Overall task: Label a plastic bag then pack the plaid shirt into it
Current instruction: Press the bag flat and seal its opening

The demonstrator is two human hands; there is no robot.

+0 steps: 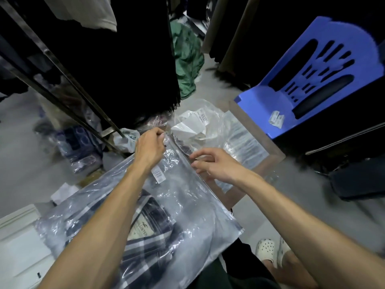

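Down on the person's lap lies the clear bag (187, 197), with the plaid shirt (145, 243) already inside it, folded, its collar tag showing through the plastic near the bag's lower half. A small white label (158, 174) is stuck on the bag's upper face, just beside the left wrist. The left hand (151, 146) is clenched on the bag's far corner, thumb and fingers pinching the plastic at the open edge. The right hand (216, 163) hovers over that same edge a little further along, fingers spread and curled, tips near or touching the sealing strip; whether it actually grips the plastic I cannot tell, but it looks released. Beyond the hands sits a low board (268, 147) carrying a stack of empty bags (241, 140) and a crumpled heap of plastic and paper (193, 126). A blue chair (325, 80) stands to the right, two small labels (276, 118) lying on its seat. Dark garments hang from a rack (62, 80) on the left, and a green cloth (187, 65) is piled on the floor behind. White clogs (268, 250) show at the bottom, below the bag.
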